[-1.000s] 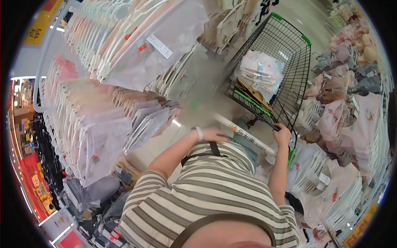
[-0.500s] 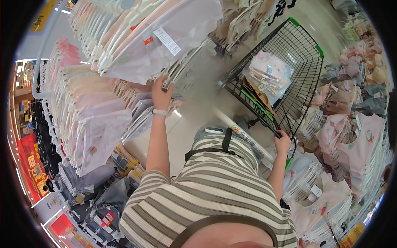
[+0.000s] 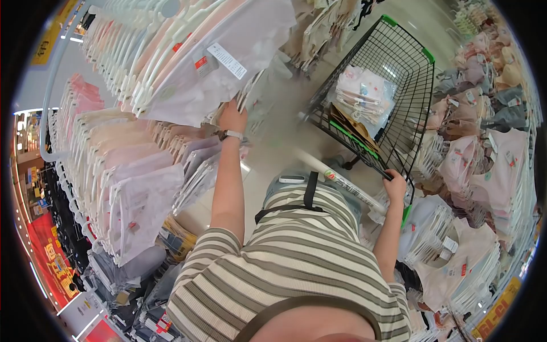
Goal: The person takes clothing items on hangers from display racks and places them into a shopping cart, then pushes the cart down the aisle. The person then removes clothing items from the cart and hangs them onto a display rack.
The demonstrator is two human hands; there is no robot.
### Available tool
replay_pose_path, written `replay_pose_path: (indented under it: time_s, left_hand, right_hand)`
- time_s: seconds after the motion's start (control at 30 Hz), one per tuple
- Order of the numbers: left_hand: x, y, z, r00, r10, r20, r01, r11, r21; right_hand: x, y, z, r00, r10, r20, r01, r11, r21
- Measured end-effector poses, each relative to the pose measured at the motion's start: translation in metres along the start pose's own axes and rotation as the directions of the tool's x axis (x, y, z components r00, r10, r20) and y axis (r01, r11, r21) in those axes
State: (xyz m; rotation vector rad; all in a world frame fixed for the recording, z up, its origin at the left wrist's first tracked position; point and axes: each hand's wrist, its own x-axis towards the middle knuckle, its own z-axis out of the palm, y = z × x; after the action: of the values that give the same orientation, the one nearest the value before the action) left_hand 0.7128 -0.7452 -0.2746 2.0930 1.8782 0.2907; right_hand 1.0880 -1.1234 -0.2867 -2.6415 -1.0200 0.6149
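The left arm [image 3: 229, 185] is pointing forward, almost straight, the left hand [image 3: 232, 118] sitting just below a hanging pale lavender fabric garment [image 3: 196, 88]; its grip I cannot tell. The right hand [image 3: 395, 186] is grasping the black bar handle [image 3: 378, 169] of a green-cornered black wire cart [image 3: 411, 77], which is standing ahead.

Bright, even light; pale glare on floor [image 3: 424, 20]; fisheye-curved edges; hazy blur mid-frame

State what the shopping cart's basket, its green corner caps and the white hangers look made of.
Basket: probably metal wire with a dark coating; thin crossing bars form its walls. Green corner caps: likely plastic, smooth and evenly coloured. White hangers: apparently moulded plastic, with smooth, rounded arms.
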Motion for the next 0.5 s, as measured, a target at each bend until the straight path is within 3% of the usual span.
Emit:
replay_pose_path:
  time_s: [0.1,0.17,0.27,0.5]
  left_hand:
    - [0.007,-0.002,-0.002,0.996,-0.022,0.092,0.014,0.997,0.078]
    - [0.003,-0.003,-0.006,0.985,0.164,-0.051,-0.164,0.986,0.013]
    - [-0.001,-0.001,-0.014,0.965,0.252,-0.07,-0.248,0.967,0.055]
    - [0.01,-0.003,-0.003,0.981,0.196,-0.008,-0.196,0.981,0.001]
  right_hand:
    - [0.0,0.001,0.002,1.0,0.004,0.014,-0.004,1.0,-0.004]
    - [0.0,0.001,0.002,1.0,0.002,-0.003,-0.002,1.0,-0.005]
    - [0.0,0.001,0.003,1.0,0.012,-0.015,-0.012,1.0,-0.028]
    - [-0.002,-0.007,-0.001,0.998,0.058,-0.006,-0.058,0.998,-0.005]
